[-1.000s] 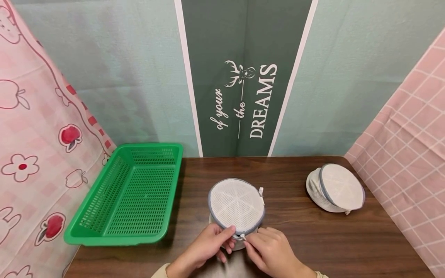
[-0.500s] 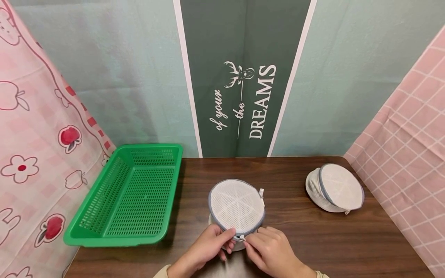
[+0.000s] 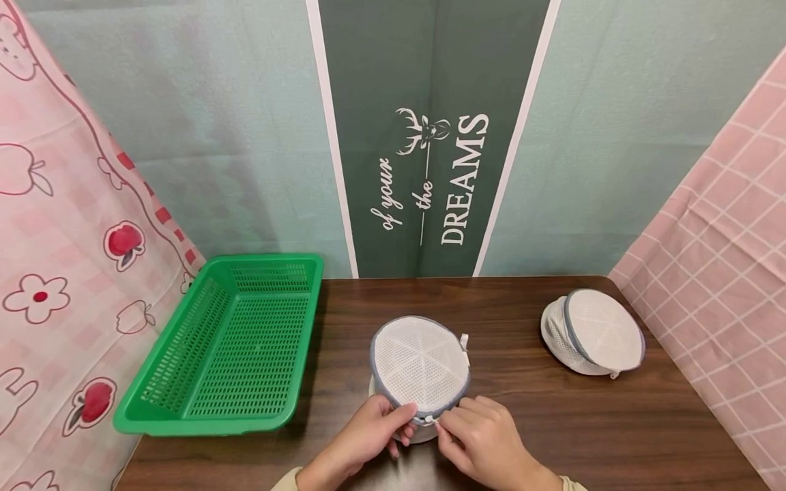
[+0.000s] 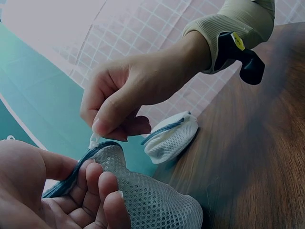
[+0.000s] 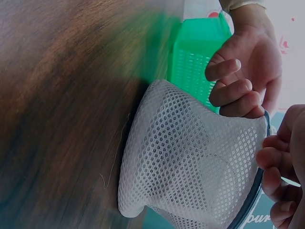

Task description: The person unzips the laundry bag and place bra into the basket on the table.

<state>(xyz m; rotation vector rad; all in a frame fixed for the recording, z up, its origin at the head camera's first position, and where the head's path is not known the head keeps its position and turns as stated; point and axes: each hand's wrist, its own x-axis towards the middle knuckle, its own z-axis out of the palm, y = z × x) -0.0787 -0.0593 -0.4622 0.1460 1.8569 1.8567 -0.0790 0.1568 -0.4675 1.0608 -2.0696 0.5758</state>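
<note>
A round white mesh laundry bag (image 3: 420, 365) with a grey-blue zipper rim stands on the table in front of me. My left hand (image 3: 374, 433) pinches its near rim, thumb on top and fingers curled beneath. Between the right hand's (image 3: 485, 440) thumb and fingertips is the white zipper pull (image 4: 94, 140), at the rim just right of the left thumb. In the right wrist view the bag's mesh side (image 5: 190, 152) bulges between the table and the rim. A small white tab (image 3: 464, 341) sticks out at the bag's far right edge.
A green perforated plastic basket (image 3: 252, 354) stands at the left of the brown wooden table (image 3: 510, 314). A second white mesh laundry bag (image 3: 598, 331) lies tilted at the right. Printed cloths hang behind and on both sides.
My right hand has shifted slightly to the right along the rim with the zipper pull. The left hand keeps its grip, and the bag has moved slightly rightward.
</note>
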